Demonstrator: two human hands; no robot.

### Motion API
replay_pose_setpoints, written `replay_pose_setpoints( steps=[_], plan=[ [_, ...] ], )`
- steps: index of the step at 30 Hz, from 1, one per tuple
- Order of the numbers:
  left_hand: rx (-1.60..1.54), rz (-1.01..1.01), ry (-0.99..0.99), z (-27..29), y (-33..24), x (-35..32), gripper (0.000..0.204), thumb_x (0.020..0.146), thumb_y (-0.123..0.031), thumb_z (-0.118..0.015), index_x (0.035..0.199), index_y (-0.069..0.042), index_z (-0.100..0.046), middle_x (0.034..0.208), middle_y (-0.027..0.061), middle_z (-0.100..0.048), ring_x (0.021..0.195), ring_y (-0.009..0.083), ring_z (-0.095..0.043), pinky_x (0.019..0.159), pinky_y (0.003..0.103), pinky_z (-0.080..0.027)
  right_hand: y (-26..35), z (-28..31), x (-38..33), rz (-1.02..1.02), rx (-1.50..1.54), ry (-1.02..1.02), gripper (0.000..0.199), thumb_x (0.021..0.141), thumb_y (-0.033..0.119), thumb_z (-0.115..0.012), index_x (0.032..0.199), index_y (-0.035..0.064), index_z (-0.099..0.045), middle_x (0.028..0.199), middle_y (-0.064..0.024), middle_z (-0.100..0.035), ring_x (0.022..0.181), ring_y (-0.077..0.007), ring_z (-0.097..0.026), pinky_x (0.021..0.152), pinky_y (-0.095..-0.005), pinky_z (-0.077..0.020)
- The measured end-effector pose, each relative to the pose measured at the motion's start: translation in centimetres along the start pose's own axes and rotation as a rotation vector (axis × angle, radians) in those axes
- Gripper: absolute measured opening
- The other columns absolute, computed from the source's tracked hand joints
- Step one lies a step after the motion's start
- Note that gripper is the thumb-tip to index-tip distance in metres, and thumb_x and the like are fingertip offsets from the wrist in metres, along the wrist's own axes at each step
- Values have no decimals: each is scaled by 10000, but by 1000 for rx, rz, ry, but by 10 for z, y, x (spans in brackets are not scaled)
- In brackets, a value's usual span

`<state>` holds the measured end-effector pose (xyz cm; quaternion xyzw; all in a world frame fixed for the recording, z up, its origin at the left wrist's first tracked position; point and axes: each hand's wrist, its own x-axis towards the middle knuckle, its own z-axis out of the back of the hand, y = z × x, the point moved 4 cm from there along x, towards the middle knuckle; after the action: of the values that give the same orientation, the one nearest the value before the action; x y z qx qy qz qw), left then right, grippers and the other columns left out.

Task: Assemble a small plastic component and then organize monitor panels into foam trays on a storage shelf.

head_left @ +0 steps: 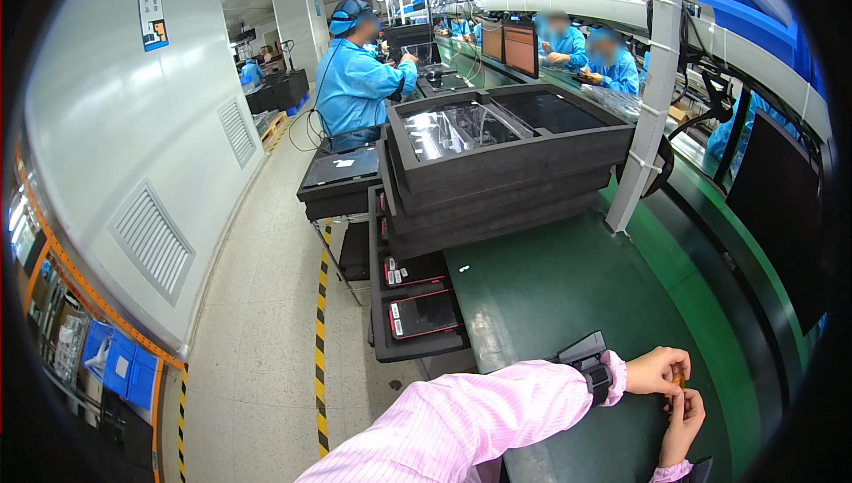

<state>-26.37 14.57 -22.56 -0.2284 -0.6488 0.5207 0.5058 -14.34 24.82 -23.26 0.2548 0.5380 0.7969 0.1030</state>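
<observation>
My left hand (655,371) reaches in over the green workbench (559,296) at the lower right, its thumb and forefinger closed on a small amber-coloured piece (678,382). My right hand (682,428) comes up from below and pinches at the same piece, so the fingertips of both hands nearly meet. Most of the piece is hidden by the fingers, and its kind cannot be made out. A black device (587,354) is strapped on my left wrist over a pink striped sleeve (497,407).
Black foam trays (510,190) with dark flat panels are stacked ahead. A lower foam tray (417,350) holds red-edged devices. A white post (643,119) rises from the bench, and a dark screen (781,208) stands right. A person in blue (355,83) works beyond the stack.
</observation>
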Motion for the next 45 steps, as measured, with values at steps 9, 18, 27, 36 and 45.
replay_pose_setpoints(
  steps=[9,18,27,36,45],
  plan=[
    [-123,36,-24,0,2,4,175,783,-44,-686,861,21,-544,757,69,-616,649,102,-615,558,220,-482,0,1,0,-49,104,-15,225,965,211,-472,838,41,-548,706,7,-545,571,-27,-459,494,-176,-306],
    [-88,105,-19,2,-5,1,157,816,-106,-679,806,17,-582,676,50,-618,587,81,-593,516,199,-450,7,-1,0,-23,95,-5,217,964,197,-478,856,30,-564,700,26,-519,575,-19,-420,508,-169,-300],
    [4,58,-23,1,1,1,180,804,-136,-686,784,13,-587,692,59,-630,571,87,-581,506,220,-449,10,-3,-1,-24,66,29,105,920,122,-551,863,35,-538,713,19,-561,611,-21,-483,515,-166,-301],
    [-69,54,-35,0,4,1,174,804,-114,-674,804,23,-565,678,70,-624,593,104,-609,515,228,-466,13,-9,-4,18,181,17,228,874,4,-561,1092,-20,-502,918,-37,-564,814,-83,-546,734,-202,-435],
    [-52,43,-24,1,5,1,158,810,-108,-672,813,22,-583,708,74,-635,629,109,-619,559,234,-482,14,-7,-3,-26,62,78,276,833,1,-611,1085,-12,-500,916,-16,-558,818,-62,-538,724,-186,-423]
  ],
)
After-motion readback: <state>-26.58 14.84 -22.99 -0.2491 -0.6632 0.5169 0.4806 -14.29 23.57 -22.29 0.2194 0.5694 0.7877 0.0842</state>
